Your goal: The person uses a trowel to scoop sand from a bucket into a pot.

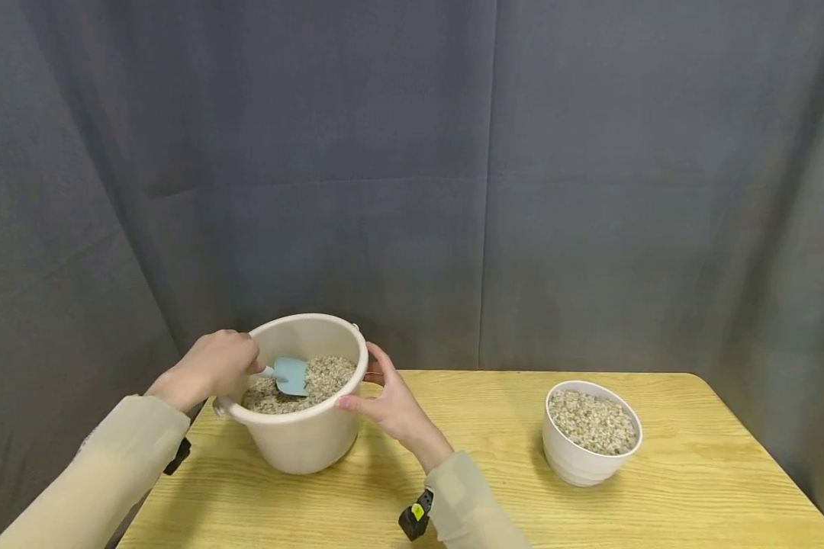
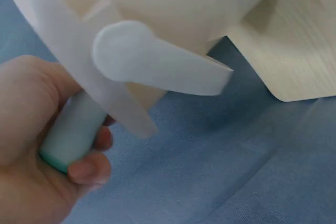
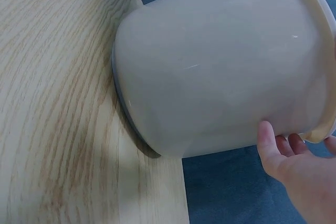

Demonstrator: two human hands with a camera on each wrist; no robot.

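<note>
The left hand (image 1: 209,367) is holding the little blue scoop (image 1: 290,375) tight, digging pebbles in the bucket (image 1: 305,438), while the right hand (image 1: 391,404) is steadying its 3 o'clock side with flat fingers.

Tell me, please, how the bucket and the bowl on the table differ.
The bucket is bigger and cream; the bowl is smaller and white. The bucket has a blue scoop in it, gripped by the left hand, with the right hand at its rim; the bowl stands untouched. Both hold gravel.
</note>
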